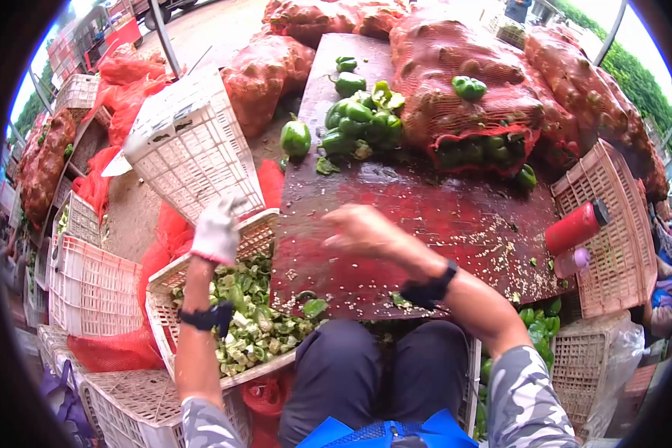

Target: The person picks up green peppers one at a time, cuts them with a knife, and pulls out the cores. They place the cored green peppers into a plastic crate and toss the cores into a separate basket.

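My left hand [216, 233], in a white glove with a reddish cuff, is raised over the back edge of a crate of cut pepper pieces [250, 317]. Its fingers are apart, and they overlap the lower edge of a tilted white plastic crate [194, 145]. Over the red board [425, 261], my bare right hand [362, 230] points leftward, its fingers smeared by motion. A pile of green bell peppers [358, 123] lies beyond it on the board. A single pepper [296, 139] sits at the board's left edge.
Red mesh sacks [463, 75] line the board's far side. At right, a red bottle [575, 226] and a pink-capped bottle [571, 263] rest by a tilted crate [612, 231]. Pale seeds litter the board. More crates [93, 287] stand at left; green peppers [541, 328] lie below right.
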`<state>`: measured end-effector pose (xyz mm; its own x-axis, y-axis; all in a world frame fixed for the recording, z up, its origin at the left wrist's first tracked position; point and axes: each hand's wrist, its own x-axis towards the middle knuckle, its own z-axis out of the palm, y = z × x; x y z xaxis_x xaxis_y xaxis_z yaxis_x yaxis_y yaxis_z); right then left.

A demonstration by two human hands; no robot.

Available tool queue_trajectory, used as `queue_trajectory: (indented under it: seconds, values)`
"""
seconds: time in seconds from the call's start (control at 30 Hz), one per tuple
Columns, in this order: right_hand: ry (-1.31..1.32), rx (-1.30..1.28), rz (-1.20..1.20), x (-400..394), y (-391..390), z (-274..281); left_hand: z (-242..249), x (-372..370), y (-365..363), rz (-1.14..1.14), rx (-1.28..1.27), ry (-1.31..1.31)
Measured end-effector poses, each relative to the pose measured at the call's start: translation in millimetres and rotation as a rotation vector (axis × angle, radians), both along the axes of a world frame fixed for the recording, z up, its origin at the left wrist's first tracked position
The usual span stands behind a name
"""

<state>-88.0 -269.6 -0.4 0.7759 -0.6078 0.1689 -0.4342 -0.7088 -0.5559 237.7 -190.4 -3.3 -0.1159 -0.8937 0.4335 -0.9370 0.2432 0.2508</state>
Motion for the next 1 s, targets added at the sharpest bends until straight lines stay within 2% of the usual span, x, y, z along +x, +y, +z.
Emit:
queue_trajectory:
  seconds: [0.07, 0.13, 0.2, 0.27, 0.3, 0.33, 0.4, 0.47, 0.5, 0.67, 0.73, 0.77, 0.8, 0.83, 0.87, 0.93, 0.97, 1.0]
  values:
    - [-0.062, 0.220, -0.280, -46, -9, 5, 1, -13, -56, 0.031, -0.112, 0.012]
    - [-0.178, 0.270, -0.509, -92, -15, 2, -14, -12, -118, 0.086, -0.133, -0.042]
    - [-0.285, 0.349, -0.708, -133, -14, -4, -25, -18, -181, 0.191, -0.037, 0.336]
    - [-0.460, 0.446, -0.846, -155, 0, 0, -32, -26, -228, 0.176, -0.043, 0.382]
    - [-0.478, 0.377, -0.881, -167, 3, -11, -44, -26, -254, 0.170, -0.068, 0.369]
    - [-0.497, 0.307, -0.915, -177, 6, -22, -37, -35, -263, 0.116, 0.065, 0.463]
    - [-0.490, 0.241, -0.951, -183, 17, -24, -65, -37, -304, -0.034, 0.006, 0.312]
    - [-0.452, 0.273, -0.933, -186, 29, -23, -44, -56, -313, -0.124, 0.231, 0.377]
    - [-0.444, 0.317, -0.936, -185, 35, -19, -39, -64, -316, -0.229, 0.168, 0.099]
    - [-0.409, 0.414, -0.897, -190, 43, -19, 10, -123, -303, -0.350, 0.408, 0.243]
    - [-0.431, 0.418, -0.908, -190, 40, -17, 12, -133, -296, -0.363, 0.429, 0.238]
    - [-0.449, 0.428, -0.915, -188, 39, -17, 29, -143, -273, -0.340, 0.410, 0.174]
    - [-0.469, 0.438, -0.921, -185, 36, -16, 12, -140, -274, -0.413, 0.323, 0.222]
    - [-0.570, 0.472, -0.882, -182, 34, -19, -10, -136, -281, -0.381, 0.305, 0.252]
    - [-0.561, 0.485, -0.891, -177, 33, -14, -15, -137, -275, -0.359, 0.295, 0.282]
    - [-0.589, 0.380, -0.825, -169, 27, -14, -11, -143, -254, -0.338, 0.320, 0.166]
    - [-0.588, 0.356, -0.824, -166, 24, -13, -28, -139, -254, -0.453, 0.152, 0.234]
    - [-0.588, 0.336, -0.822, -163, 22, -12, -43, -135, -258, -0.460, 0.165, 0.283]
